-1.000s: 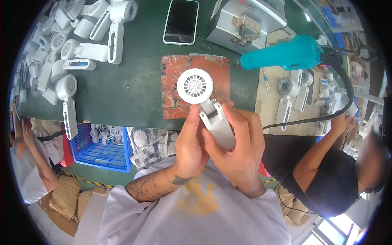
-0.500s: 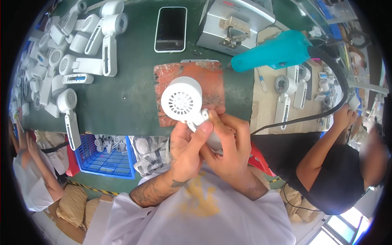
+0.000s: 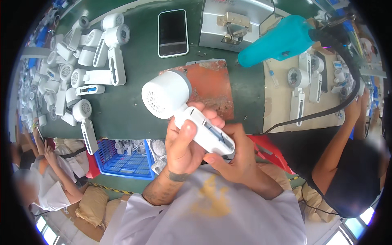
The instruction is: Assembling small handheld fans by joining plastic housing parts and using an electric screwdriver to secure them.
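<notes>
A white handheld fan (image 3: 167, 96) is tilted over the near edge of the green table, its round slotted head up and to the left. My left hand (image 3: 181, 151) is closed round the upper part of its handle, thumb on the near side and fingers behind. Against the lower end of the handle, my right hand (image 3: 239, 159) grips with thumb and fingers. The handle's open face, showing a long dark slot, points up between my hands. Behind the fan lies a worn orange-red mat (image 3: 214, 90).
Many white fans (image 3: 87, 77) crowd the table's left; more (image 3: 300, 77) lie on a board at right. A teal power screwdriver (image 3: 277, 41) with a dark cable hangs near a silver case (image 3: 228, 24). A phone (image 3: 173, 34) lies behind the mat. A blue crate (image 3: 124, 163) stands below; people sit both sides.
The fan has turned so its handle's slotted face shows. Its head has shifted left, and my right hand has slid from the hinge down to the handle's end.
</notes>
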The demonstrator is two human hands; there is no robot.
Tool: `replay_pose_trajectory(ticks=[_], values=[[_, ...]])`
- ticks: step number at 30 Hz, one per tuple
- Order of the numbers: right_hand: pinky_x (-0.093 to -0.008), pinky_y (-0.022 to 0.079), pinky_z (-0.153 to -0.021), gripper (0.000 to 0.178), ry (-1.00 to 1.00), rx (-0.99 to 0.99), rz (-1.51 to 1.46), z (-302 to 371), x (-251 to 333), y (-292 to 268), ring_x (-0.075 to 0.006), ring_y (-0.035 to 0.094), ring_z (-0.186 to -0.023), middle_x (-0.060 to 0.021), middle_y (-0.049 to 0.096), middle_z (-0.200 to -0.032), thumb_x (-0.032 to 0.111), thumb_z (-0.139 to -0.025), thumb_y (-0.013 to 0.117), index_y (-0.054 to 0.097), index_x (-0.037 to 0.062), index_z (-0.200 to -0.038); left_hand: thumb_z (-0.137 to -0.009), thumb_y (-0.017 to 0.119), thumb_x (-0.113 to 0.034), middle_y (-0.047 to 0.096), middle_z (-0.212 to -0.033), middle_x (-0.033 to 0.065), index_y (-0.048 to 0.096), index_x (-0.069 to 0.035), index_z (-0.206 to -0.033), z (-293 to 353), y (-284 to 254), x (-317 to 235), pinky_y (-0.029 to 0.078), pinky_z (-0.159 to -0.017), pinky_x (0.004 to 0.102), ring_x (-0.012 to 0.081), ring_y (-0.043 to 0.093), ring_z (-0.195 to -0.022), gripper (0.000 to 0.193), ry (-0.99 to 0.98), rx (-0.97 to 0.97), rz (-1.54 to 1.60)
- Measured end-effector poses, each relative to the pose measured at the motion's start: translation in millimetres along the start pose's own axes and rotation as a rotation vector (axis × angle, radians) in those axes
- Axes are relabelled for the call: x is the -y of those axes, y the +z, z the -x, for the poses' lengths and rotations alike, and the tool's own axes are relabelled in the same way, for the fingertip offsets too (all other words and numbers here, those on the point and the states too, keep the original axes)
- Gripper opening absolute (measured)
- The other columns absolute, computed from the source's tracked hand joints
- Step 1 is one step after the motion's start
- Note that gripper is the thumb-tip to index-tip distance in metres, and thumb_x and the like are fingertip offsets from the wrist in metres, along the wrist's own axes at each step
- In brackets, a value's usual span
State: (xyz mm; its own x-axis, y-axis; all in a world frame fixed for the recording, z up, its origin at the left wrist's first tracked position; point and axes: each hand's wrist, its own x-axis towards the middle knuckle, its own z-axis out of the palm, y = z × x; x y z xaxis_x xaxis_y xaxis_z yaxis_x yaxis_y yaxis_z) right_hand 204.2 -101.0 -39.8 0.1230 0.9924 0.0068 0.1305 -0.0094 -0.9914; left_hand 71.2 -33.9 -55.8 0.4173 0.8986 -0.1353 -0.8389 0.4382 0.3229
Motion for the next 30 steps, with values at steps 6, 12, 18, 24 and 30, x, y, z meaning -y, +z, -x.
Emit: replay_pose_trajectory(ticks=[6,12,18,24,30], values=[[-0.0292,0.046,-0.062,0.031,0.342,0.179,-0.332,-5,-2,-5,-0.0104,0.056,-0.072,-0.0034,0.061,-0.085,0.027,-0.100,0.068,0.056,-0.0002,-0.108,-0.101,0.061,-0.019,0.060,-0.135,0.0282,0.042,0.009,-0.147,0,38,-6,0.053,-0.104,0.0483,0.0343,0.066,-0.118,0.057,0.036,-0.237,-0.581],[-0.0290,0.046,-0.069,0.038,0.336,0.091,-0.388,1,0,0,-0.0119,0.055,-0.082,-0.0051,0.058,-0.098,0.025,-0.097,0.071,0.052,0.0007,-0.118,-0.101,0.061,-0.003,0.061,-0.138,0.0228,0.046,0.006,-0.145,1,29,-8,0.052,-0.106,0.0431,0.0298,0.064,-0.123,0.047,-0.010,-0.157,-0.470],[-0.0385,0.048,-0.081,0.080,-0.338,-0.168,0.532,-11,-3,1,-0.0294,0.053,-0.106,-0.0161,0.049,-0.120,0.018,-0.072,0.091,0.048,0.0010,-0.136,-0.101,0.060,-0.005,0.062,-0.135,0.0205,0.044,0.006,-0.146,3,22,-8,0.051,-0.106,0.0405,0.0266,0.062,-0.123,0.049,-0.020,-0.152,-0.439],[-0.0389,0.046,-0.077,0.058,-0.546,-0.189,0.782,-20,-7,5,-0.0266,0.056,-0.090,-0.0104,0.062,-0.107,0.023,-0.083,0.080,0.056,-0.0022,-0.130,-0.109,0.032,-0.052,0.059,-0.133,0.0149,0.043,0.003,-0.147,4,13,0,0.045,-0.107,0.0424,0.0247,0.059,-0.120,0.067,-0.077,-0.124,-0.172],[-0.0320,0.041,-0.079,0.062,-0.256,-0.283,0.191,-19,2,1,-0.0172,0.051,-0.085,-0.0160,0.059,-0.100,0.044,-0.103,0.043,0.047,-0.0121,-0.130,-0.108,0.034,-0.057,0.065,-0.122,0.0145,0.046,0.003,-0.143,0,16,3,0.047,-0.103,0.0408,0.0248,0.062,-0.113,0.071,-0.087,-0.183,-0.060]])
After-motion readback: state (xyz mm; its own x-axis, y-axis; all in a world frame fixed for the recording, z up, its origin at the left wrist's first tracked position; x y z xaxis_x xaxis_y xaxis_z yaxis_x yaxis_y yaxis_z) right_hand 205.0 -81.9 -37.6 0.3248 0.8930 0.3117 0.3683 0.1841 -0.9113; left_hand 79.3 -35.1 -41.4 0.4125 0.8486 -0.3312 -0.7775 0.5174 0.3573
